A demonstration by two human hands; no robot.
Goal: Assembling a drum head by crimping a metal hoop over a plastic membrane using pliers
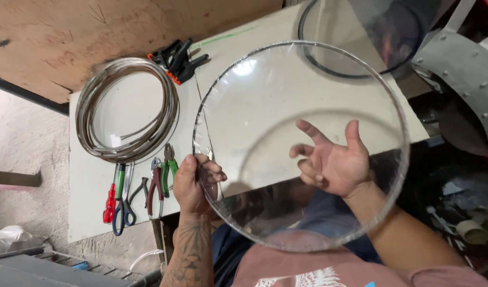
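A large clear round disc (286, 95) with a thin metal rim fills the middle of the frame, held up over the table (95, 180) and the person's lap. The left hand (197, 183) grips the disc's rim at the lower left, fingers curled over the edge and thumb pressed against it. The right hand (331, 159) sits behind the clear sheet, seen through it, palm up with the fingers spread and loosely bent; it seems to support the sheet from below, though actual contact cannot be told.

On the pale table, in the left part of the frame, lies a coil of metal banding (128, 110). Just below the coil sits a row of hand tools: a red-handled screwdriver (110, 204), blue-handled scissors (124, 204), dark red-handled pliers (156, 183) and green-handled pliers (169, 165). Black spring clamps with orange tips (177, 61) lie at the upper edge of the table, just beside the coil. A second round hoop (355, 37) rests at the upper right, partly behind the held disc.
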